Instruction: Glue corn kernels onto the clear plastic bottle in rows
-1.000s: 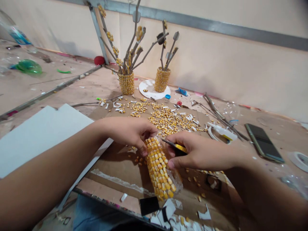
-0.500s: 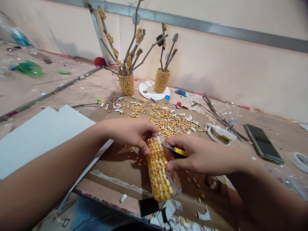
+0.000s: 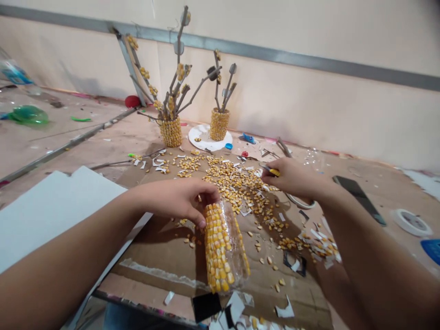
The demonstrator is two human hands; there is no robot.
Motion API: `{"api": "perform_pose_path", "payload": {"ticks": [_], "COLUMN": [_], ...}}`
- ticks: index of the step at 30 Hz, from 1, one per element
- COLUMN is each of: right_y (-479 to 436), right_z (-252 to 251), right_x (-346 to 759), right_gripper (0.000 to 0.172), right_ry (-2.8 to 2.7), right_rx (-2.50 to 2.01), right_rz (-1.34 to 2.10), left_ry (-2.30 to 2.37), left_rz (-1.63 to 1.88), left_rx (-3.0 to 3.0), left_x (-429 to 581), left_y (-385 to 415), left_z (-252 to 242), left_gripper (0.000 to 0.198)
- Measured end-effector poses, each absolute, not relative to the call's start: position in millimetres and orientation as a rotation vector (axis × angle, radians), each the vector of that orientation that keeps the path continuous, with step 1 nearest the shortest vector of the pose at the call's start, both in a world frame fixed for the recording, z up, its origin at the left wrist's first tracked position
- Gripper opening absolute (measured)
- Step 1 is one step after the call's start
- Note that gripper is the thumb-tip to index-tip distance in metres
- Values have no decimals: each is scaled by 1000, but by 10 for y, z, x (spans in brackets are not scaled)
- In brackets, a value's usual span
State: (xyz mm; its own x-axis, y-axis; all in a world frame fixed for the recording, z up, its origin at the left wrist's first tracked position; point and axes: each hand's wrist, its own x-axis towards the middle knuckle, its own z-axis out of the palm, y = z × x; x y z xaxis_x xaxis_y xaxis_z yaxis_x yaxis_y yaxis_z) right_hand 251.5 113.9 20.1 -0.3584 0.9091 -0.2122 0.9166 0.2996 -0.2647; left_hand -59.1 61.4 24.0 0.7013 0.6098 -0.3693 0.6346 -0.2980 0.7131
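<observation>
My left hand (image 3: 187, 197) is closed on the top rim of a clear plastic cylinder (image 3: 233, 233), steadying it on the cardboard. Rows of yellow corn kernels (image 3: 216, 250) cover the cylinder's left side, while a strip facing right is bare. Away from it, over the far right part of the loose corn kernels (image 3: 228, 176), my right hand (image 3: 292, 176) grips a small tool with a yellow handle (image 3: 274, 172) and a thin metal tip. Its exact kind cannot be made out.
Two corn-covered pots (image 3: 171, 133) with twigs stand at the back, one on a white disc (image 3: 202, 143). White sheets (image 3: 51, 211) lie left. A phone (image 3: 357, 197), a tape roll (image 3: 410, 222) and scraps are on the right. The table edge (image 3: 147, 309) runs in front.
My right hand, with the yellow-handled tool, has moved off the cylinder, away and to the right over the kernels. My left hand still holds the cylinder. The view has shifted slightly.
</observation>
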Motion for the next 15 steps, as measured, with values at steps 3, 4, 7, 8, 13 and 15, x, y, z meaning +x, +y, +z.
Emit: {"api": "perform_pose_path", "payload": {"ticks": [3, 4, 7, 8, 13, 15], "right_y": [1149, 1146, 1129, 1119, 1056, 1043], "right_z": [174, 181, 217, 224, 137, 74], "right_x": [2508, 2509, 2500, 2485, 2328, 2278], "right_gripper": [8, 8, 8, 10, 12, 14], "right_ry": [2465, 2471, 2505, 2514, 2528, 2530], "right_rx": [1736, 1737, 1750, 1733, 1576, 1576], "right_rz": [-491, -488, -492, -524, -696, -697], "left_ry": [978, 986, 996, 994, 972, 995], "left_rz": [-70, -91, -157, -175, -170, -134], "left_rx": [1990, 1989, 1985, 1978, 1914, 1917], "left_x": [-617, -623, -639, -645, -703, -722], "left_y": [627, 631, 638, 640, 669, 687], "left_z": [259, 269, 305, 315, 317, 304], "left_gripper": [41, 42, 40, 37, 30, 29]}}
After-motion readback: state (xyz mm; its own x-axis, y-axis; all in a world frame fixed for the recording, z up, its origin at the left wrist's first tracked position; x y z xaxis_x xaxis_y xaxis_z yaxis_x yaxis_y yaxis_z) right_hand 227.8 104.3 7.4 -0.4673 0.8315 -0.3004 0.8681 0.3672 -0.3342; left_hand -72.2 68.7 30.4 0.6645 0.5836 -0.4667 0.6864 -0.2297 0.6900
